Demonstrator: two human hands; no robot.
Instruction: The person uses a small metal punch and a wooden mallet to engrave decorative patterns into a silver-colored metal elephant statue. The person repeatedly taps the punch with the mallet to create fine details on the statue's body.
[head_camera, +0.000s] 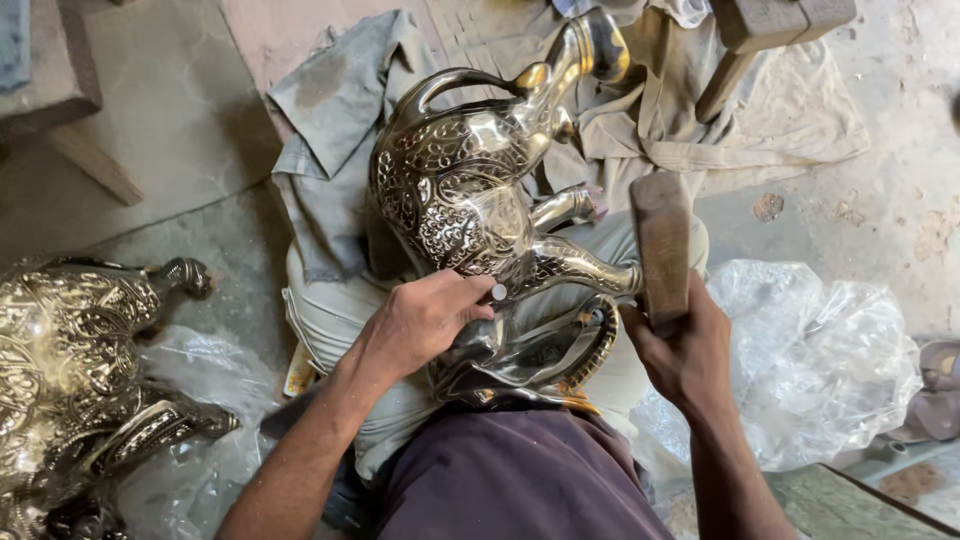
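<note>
- Head view: an engraved brass elephant figure (470, 190) lies across the person's lap, on the pale cloth (330, 290) spread over the legs, its trunk pointing to the far edge of the picture and its legs stretched toward the right.
- The left hand (420, 320) presses on the figure's near flank, fingers pinched around a small metal punch (498, 292) whose round head shows at the fingertips; the tip is hidden against the brass.
- The right hand (690, 350) is clenched around a wooden mallet (662, 245), held upright just beside the figure's lower legs, not touching them as far as can be told.
- Between the mallet and the figure's legs only a narrow gap stays open; to the right, crumpled clear plastic sheeting (820, 360) fills the floor near the right forearm.
- A second brass elephant (70, 360) lies at the left edge on the floor, well apart from the left arm, with bare concrete floor (200, 240) between.
- A wooden stool leg (725, 85) stands at the far right on rumpled grey rags (650, 120).
</note>
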